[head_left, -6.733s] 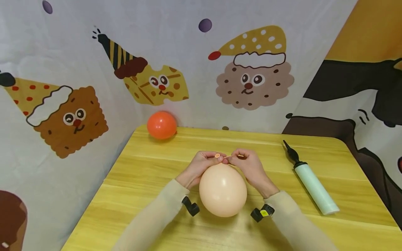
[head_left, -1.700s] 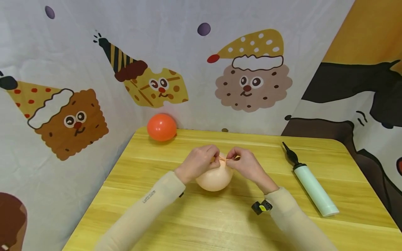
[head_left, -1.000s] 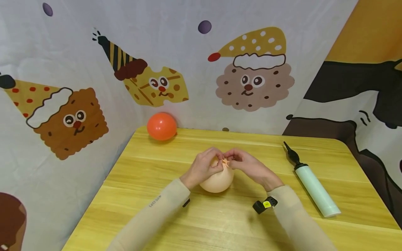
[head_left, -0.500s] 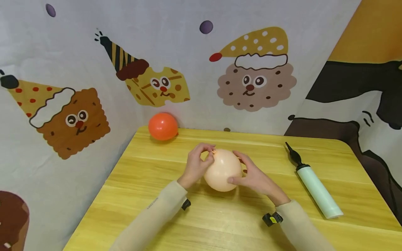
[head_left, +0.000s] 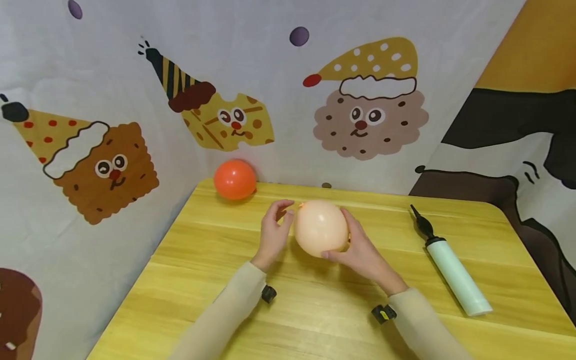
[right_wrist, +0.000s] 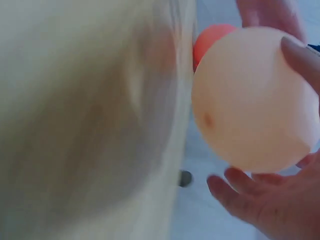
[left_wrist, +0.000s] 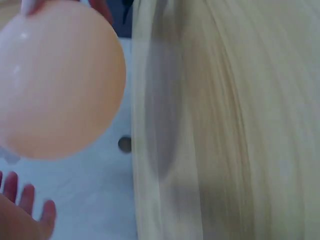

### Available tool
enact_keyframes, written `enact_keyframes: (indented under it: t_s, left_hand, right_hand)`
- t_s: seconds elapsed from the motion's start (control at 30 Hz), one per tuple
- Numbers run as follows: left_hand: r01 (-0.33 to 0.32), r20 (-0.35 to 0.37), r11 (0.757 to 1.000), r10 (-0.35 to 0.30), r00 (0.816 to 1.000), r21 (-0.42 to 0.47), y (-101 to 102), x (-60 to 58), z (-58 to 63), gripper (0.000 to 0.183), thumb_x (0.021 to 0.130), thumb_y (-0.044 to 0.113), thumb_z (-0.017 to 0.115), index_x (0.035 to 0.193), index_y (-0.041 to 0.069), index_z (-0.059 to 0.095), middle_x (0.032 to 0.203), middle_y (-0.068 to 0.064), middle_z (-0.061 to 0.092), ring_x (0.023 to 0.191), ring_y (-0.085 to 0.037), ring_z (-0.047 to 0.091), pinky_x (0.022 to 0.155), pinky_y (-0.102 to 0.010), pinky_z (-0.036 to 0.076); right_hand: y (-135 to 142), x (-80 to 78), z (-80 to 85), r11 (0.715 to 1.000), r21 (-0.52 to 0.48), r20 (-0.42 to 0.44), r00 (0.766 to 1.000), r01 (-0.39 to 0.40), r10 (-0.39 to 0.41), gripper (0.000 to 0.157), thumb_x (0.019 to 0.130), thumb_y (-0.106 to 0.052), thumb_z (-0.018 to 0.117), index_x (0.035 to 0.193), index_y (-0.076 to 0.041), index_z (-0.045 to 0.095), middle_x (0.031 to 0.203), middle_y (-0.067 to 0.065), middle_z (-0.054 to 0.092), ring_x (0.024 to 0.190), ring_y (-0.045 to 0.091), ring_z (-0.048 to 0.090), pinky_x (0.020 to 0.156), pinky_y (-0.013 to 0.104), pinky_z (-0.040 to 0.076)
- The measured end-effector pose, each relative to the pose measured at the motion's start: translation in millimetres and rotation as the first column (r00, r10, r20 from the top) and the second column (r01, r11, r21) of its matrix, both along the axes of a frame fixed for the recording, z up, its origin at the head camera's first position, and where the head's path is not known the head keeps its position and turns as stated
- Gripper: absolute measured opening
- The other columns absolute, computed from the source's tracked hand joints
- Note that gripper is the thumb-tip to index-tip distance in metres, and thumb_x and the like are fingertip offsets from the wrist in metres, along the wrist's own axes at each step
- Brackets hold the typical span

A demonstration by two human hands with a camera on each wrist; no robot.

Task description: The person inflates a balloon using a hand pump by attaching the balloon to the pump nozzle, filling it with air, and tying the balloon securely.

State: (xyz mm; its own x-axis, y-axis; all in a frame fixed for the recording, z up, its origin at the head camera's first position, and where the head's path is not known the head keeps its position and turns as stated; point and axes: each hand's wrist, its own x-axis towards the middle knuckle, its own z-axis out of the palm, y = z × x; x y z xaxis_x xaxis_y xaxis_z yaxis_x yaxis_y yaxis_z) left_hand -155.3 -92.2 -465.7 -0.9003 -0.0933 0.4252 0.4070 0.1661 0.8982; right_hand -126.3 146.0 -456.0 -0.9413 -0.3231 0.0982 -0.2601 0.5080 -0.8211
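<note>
A round peach balloon [head_left: 320,227] is held above the table by my right hand [head_left: 363,252], with the thumb on its near side and the fingers around its far right side. Its small orange knotted neck [head_left: 302,204] points to the upper left. Just left of that knot is my left hand [head_left: 273,232], fingers loosely bent and holding nothing. In the left wrist view, a gap shows between the left fingers [left_wrist: 27,197] and the balloon. The right wrist view shows the right thumb [right_wrist: 302,57] pressing the balloon's surface.
An orange-red balloon [head_left: 235,179] rests at the table's back left corner. On the right lies a pale green hand pump [head_left: 459,277] with a black nozzle. A cartoon-printed cloth [head_left: 288,165] hangs behind the wooden table [head_left: 315,325].
Both hands were pinching the balloon's neck; the right hand then moved round to grip its body. The left hand has let go of the neck, and the balloon has moved slightly farther away.
</note>
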Motion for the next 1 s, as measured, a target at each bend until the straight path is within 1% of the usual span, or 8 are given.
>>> enact_keyframes:
  t_s: [0.07,0.13,0.27,0.4,0.5,0.73,0.87,1.0]
  left_hand:
    - [-0.046,-0.021,0.997,0.045,0.999,-0.061,-7,1.1,0.1,0.03,0.101,0.004,0.061,0.13,-0.002,0.062,0.132,-0.017,0.063,0.128,-0.033,0.057,0.109,-0.054,0.044]
    - [-0.082,-0.047,0.985,0.076,0.996,-0.15,-14,2.3,0.1,0.036,0.099,0.007,0.062,0.134,-0.003,0.06,0.137,-0.018,0.059,0.132,-0.034,0.053,0.111,-0.056,0.041]
    - [-0.087,-0.044,0.954,0.078,0.996,-0.285,-24,6.1,-1.5,0.046,0.099,0.014,0.062,0.14,-0.004,0.055,0.149,-0.02,0.051,0.139,-0.038,0.047,0.116,-0.057,0.036]
    - [-0.08,0.02,0.938,0.092,0.996,-0.338,-31,10.8,-5.6,0.05,0.099,0.018,0.061,0.143,-0.005,0.052,0.157,-0.02,0.043,0.144,-0.04,0.041,0.117,-0.06,0.033]
    - [-0.076,0.057,0.935,0.102,0.993,-0.347,-35,14.0,-8.0,0.05,0.099,0.019,0.061,0.143,-0.004,0.052,0.159,-0.019,0.04,0.145,-0.039,0.04,0.117,-0.06,0.034]
    - [-0.066,0.068,0.92,0.1,0.993,-0.387,-39,18.4,-10.3,0.051,0.099,0.019,0.061,0.144,-0.003,0.051,0.16,-0.02,0.038,0.145,-0.039,0.039,0.117,-0.057,0.035]
    - [-0.067,0.073,0.909,0.106,0.992,-0.411,-39,18.7,-11.5,0.051,0.099,0.019,0.061,0.144,-0.002,0.05,0.16,-0.019,0.037,0.146,-0.038,0.038,0.117,-0.057,0.035]
    - [-0.072,0.066,0.903,0.109,0.992,-0.423,-39,18.0,-13.2,0.051,0.099,0.018,0.062,0.145,-0.002,0.05,0.16,-0.019,0.037,0.146,-0.039,0.038,0.116,-0.058,0.035]
  right_hand:
    - [-5,-10.1,5.4,0.996,0.085,-0.129,0.992,0.022,-0.011,0.124,0.075,-0.038,0.094,0.166,-0.014,0.013,0.165,0.022,0.022,0.139,0.047,0.043,0.104,0.069,0.043]
    - [-10,-20.8,9.8,0.984,0.173,-0.255,0.967,0.048,-0.003,0.124,0.074,-0.034,0.096,0.165,-0.012,0.016,0.164,0.026,0.024,0.139,0.049,0.043,0.102,0.071,0.043]
    - [-21,-39.8,13.5,0.944,0.312,-0.395,0.918,0.103,0.03,0.122,0.07,-0.03,0.098,0.163,-0.011,0.021,0.16,0.032,0.026,0.137,0.053,0.043,0.096,0.072,0.047]
    - [-31,-53.0,14.0,0.904,0.405,-0.426,0.903,0.136,0.055,0.121,0.07,-0.031,0.098,0.163,-0.012,0.022,0.16,0.032,0.025,0.135,0.055,0.043,0.094,0.071,0.048]
    - [-37,-61.5,14.0,0.879,0.45,-0.438,0.897,0.157,0.064,0.121,0.071,-0.031,0.097,0.164,-0.014,0.022,0.161,0.03,0.024,0.135,0.054,0.043,0.095,0.07,0.047]
    - [-45,-78.7,6.8,0.826,0.528,-0.468,0.879,0.197,0.089,0.121,0.071,-0.034,0.098,0.164,-0.017,0.023,0.161,0.029,0.024,0.134,0.054,0.045,0.096,0.07,0.047]
    - [-46,-83.3,2.5,0.81,0.549,-0.463,0.882,0.207,0.088,0.122,0.071,-0.036,0.098,0.165,-0.018,0.022,0.161,0.029,0.024,0.134,0.054,0.045,0.096,0.07,0.047]
    - [-47,-85.4,1.1,0.811,0.552,-0.441,0.894,0.197,0.083,0.124,0.071,-0.038,0.098,0.165,-0.019,0.019,0.162,0.028,0.022,0.136,0.054,0.042,0.096,0.071,0.046]
